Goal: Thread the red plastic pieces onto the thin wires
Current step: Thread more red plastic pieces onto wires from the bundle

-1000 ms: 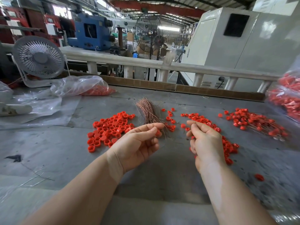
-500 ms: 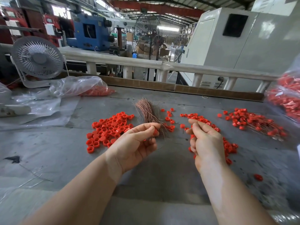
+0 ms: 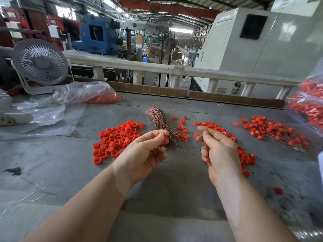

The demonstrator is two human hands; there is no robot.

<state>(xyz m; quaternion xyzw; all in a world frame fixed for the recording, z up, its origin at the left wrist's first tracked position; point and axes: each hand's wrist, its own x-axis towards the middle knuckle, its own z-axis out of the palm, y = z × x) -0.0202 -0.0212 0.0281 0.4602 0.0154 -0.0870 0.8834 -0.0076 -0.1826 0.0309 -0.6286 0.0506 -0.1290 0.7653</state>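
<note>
My left hand (image 3: 145, 151) pinches a small red plastic piece (image 3: 165, 139) between thumb and forefinger, just in front of a fanned bundle of thin copper wires (image 3: 158, 119) lying on the grey table. My right hand (image 3: 218, 151) is closed around a single thin wire (image 3: 207, 135) that runs up along its fingers. A heap of loose red pieces (image 3: 117, 138) lies left of the bundle. More red pieces (image 3: 244, 154) lie beside and behind my right hand. A pile of pieces with wires through them (image 3: 277, 130) sits at the right.
Clear plastic bags (image 3: 83, 93) with red pieces and a white desk fan (image 3: 41, 64) stand at the back left. A bag of red parts (image 3: 309, 105) hangs at the right edge. A wooden lip (image 3: 209, 96) and white railing bound the table's far side. One stray red piece (image 3: 278, 190) lies near right.
My left hand has drawn slightly back from the wire bundle with the red piece in its fingertips. My right hand has barely shifted, still closed on the wire.
</note>
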